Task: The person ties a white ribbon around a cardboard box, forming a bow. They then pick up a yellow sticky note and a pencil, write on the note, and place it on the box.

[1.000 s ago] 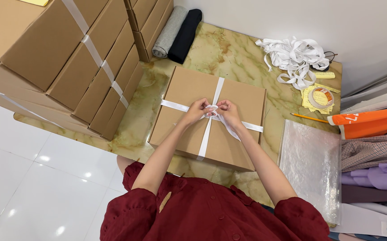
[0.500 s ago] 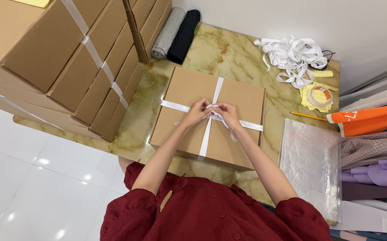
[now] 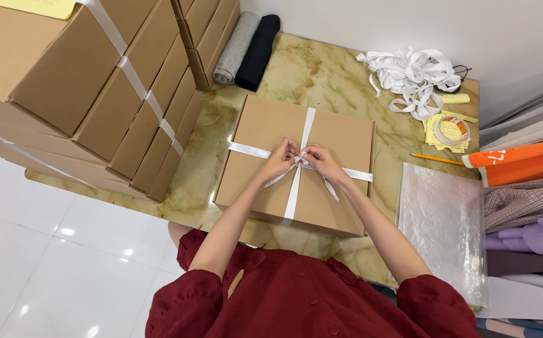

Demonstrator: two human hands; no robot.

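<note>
Ribbon knot at the box's centre

Your left hand (image 3: 282, 158) and right hand (image 3: 321, 161) pinch the white ribbon (image 3: 296, 178) crossing the flat cardboard box (image 3: 259, 134), mid-marble tabletop (image 3: 321, 75); stacked cartons (image 3: 65, 81) crowd the left edge above white floor tiles (image 3: 46, 269).

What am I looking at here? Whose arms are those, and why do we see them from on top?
The camera sits on a person's head and looks down, so you see that person's own arms and red top from above. No machine is there, just two bare hands. The left hand and the right hand meet at the middle of a flat brown cardboard box, pinching the white ribbon that crosses over it. The box lies on a greenish marble table. Also on the table: a loose pile of white ribbon, a roll of tape, a pencil, a clear plastic bag and two rolled cloths, grey and black. On the left stand stacks of tied boxes.
</note>
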